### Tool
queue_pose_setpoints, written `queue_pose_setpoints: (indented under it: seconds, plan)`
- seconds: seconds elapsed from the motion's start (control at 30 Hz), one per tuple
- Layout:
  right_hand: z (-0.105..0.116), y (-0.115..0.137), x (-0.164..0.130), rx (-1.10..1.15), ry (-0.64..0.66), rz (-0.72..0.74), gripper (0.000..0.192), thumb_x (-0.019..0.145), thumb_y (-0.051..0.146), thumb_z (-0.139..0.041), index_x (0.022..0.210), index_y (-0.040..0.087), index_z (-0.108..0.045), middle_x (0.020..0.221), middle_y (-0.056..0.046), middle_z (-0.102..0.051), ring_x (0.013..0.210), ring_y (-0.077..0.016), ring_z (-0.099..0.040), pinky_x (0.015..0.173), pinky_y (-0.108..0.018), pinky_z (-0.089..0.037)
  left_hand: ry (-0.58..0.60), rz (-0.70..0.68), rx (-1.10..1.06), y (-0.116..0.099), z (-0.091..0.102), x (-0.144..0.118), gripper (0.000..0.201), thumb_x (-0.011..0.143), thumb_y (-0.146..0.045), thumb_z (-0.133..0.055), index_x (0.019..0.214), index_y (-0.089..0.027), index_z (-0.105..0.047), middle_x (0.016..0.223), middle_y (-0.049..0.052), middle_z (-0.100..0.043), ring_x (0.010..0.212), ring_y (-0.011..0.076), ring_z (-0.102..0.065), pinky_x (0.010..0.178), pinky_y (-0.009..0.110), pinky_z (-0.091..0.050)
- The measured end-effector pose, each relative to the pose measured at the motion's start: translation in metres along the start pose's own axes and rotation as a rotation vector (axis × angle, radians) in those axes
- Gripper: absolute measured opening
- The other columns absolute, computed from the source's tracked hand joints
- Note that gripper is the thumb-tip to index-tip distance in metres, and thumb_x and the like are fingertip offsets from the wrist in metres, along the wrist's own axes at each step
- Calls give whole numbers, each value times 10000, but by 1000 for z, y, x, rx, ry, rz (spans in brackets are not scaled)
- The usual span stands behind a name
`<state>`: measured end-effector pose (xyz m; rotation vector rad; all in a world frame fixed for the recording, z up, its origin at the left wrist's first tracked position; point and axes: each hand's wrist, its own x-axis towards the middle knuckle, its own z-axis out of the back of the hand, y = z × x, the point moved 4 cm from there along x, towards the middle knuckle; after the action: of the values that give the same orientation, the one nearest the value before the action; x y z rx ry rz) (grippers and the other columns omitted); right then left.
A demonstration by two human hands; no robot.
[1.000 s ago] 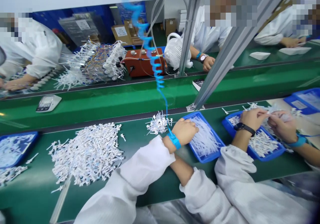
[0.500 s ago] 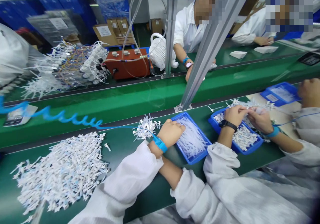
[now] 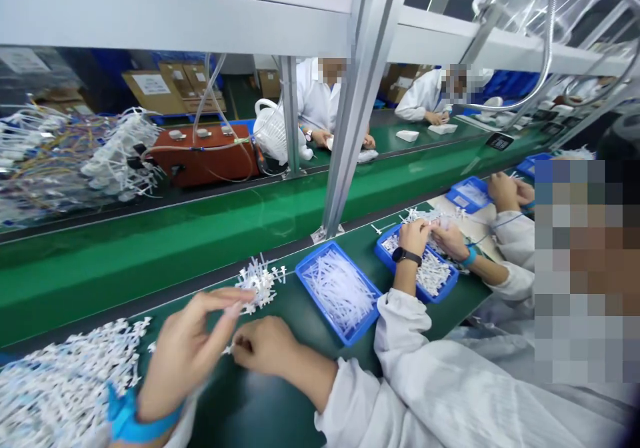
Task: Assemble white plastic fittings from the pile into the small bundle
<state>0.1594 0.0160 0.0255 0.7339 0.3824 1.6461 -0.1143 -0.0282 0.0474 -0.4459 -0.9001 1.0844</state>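
My left hand (image 3: 193, 345), with a blue strap round the wrist, hovers over the green bench, its fingers stretched out and thumb apart. Nothing shows between them. Below and to its right, my right hand (image 3: 265, 346) rests low with curled fingers. The tip of a small white plastic piece (image 3: 227, 350) sticks out at those fingers; the rest is hidden. Just beyond the left fingertips lies a small heap of white T-shaped plastic pieces (image 3: 260, 281). A blue tray of thin translucent tubes (image 3: 301, 271) stands to the right of my hands.
A large pile of white plastic pieces (image 3: 65, 381) covers the bench at left. A co-worker's hands (image 3: 415, 238) work over another blue tray (image 3: 445, 291) at right. A metal post (image 3: 350, 115) rises from the bench's back edge, before a green channel (image 3: 240, 218).
My left hand has left the tray of tubes, moving left and opening out. My right hand, formerly hidden behind the left forearm, now shows. The view has turned right and tilted up.
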Motion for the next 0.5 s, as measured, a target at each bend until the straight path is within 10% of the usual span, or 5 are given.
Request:
queue_pose_setpoints:
  seconds: [0.1, 0.17, 0.5]
  plan:
    - [-128, 70, -40, 77, 416, 265, 111, 804, 351, -669, 849, 265, -723, 722, 56, -704, 618, -105, -603, 554, -186, -345, -58, 46, 194, 38, 23, -37, 148, 906, -353, -560, 1016, -263, -600, 946, 19, -718, 885, 200, -689, 768, 309, -564]
    - [-175, 80, -56, 63, 488, 265, 157, 830, 331, -616, 938, 272, -715, 839, 30, -726, 730, -139, -644, 619, -206, -386, -16, 31, 281, 57, 20, -56, 175, 919, -354, -542, 1027, -267, -649, 934, 18, -712, 833, 175, -688, 736, 267, -557]
    - [-185, 68, -53, -1, 495, 254, 139, 896, 311, -554, 940, 263, -677, 783, 19, -693, 697, -130, -611, 633, -213, -339, 11, 239, 232, 98, -26, -100, 212, 958, -319, -490, 1017, -228, -672, 932, 34, -704, 853, 166, -667, 794, 294, -548]
